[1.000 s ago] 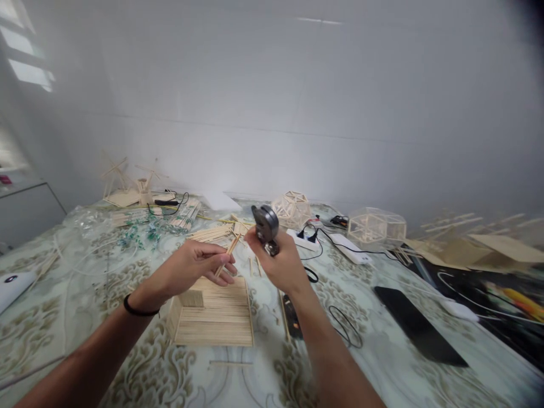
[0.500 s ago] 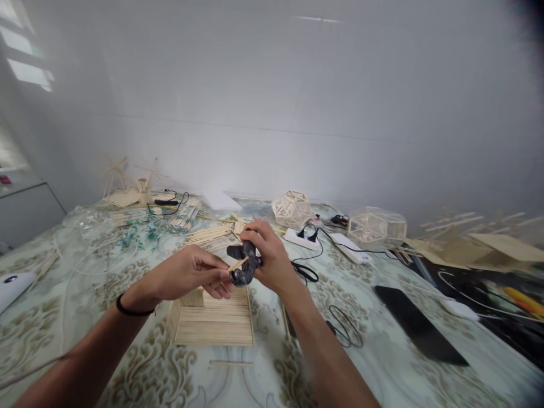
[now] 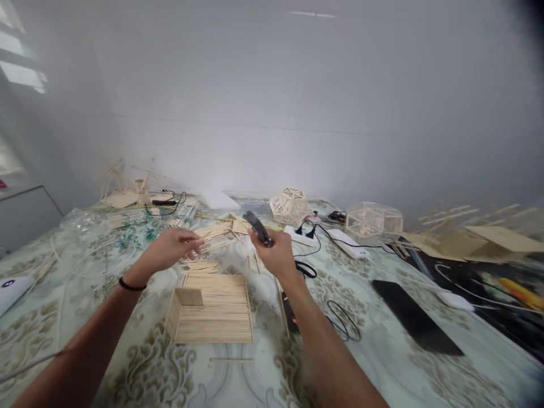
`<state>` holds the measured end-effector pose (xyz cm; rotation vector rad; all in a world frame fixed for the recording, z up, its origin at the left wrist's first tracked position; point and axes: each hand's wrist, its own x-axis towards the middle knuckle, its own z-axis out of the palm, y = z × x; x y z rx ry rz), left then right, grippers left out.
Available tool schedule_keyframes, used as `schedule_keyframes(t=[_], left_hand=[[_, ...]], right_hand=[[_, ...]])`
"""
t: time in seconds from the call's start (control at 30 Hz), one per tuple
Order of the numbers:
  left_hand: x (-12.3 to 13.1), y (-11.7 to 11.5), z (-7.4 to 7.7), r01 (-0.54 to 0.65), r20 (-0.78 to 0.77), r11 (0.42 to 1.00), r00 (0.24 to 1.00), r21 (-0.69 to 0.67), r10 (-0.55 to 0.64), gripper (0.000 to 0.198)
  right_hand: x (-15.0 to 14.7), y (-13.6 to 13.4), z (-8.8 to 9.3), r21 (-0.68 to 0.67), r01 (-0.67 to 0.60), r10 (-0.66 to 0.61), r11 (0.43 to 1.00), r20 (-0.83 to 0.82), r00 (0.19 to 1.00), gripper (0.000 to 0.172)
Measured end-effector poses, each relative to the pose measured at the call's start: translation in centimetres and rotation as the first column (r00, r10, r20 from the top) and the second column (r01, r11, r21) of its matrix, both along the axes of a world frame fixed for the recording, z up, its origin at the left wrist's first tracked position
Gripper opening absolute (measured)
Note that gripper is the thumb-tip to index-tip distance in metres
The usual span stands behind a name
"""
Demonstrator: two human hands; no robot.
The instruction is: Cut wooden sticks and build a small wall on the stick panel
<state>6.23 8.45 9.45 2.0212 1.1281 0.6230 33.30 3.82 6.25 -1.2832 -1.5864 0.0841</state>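
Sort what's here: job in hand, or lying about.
Likely the job:
dark plier-like tool, in right hand
loose wooden sticks near left hand
stick-built panel with low walls

Likely just lying about:
white power strip
faceted stick frames
black slab

A pale grey wall (image 3: 272, 85) rises behind a swirl-patterned table (image 3: 229, 388); bright light patches (image 3: 19, 75) slant at upper left

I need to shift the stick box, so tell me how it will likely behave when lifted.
The stick box is probably light, being built of thin wooden sticks. Its floor looks fairly stiff, with sticks packed side by side. The short wall may be fragile, since its right end stands unsupported.
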Motion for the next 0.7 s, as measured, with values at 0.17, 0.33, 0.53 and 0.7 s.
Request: schedule_keyframes(t=[0.17,0.33,0.53,0.7], left_hand=[[-0.8,3.0,-3.5,0.007,-0.103,1.0,0.995,-0.003,-0.007,0.031],[-0.5,3.8,-5.6,-0.002,-0.205,0.998,0.979,0.066,0.016,0.028],[-1.3,5.4,-7.2,-0.077,-0.271,0.983,0.955,0.165,0.12,0.032],[-1.1,6.2,-9.3,-0.174,-0.295,0.955,0.924,0.242,0.243,0.031]], right_hand=[[0.4,-0.4,1.0,-0.097,-0.034,0.021,0.995,-0.136,0.991,0.049],[0.4,-0.8,1.6,-0.111,-0.063,0.049,0.992,-0.126,0.991,0.052],[0.8,-1.1,2.3,-0.109,-0.075,0.057,0.991,-0.158,0.986,0.053],[0.9,-1.5,2.8,-0.105,-0.1,0.078,0.99,-0.197,0.977,0.052]])
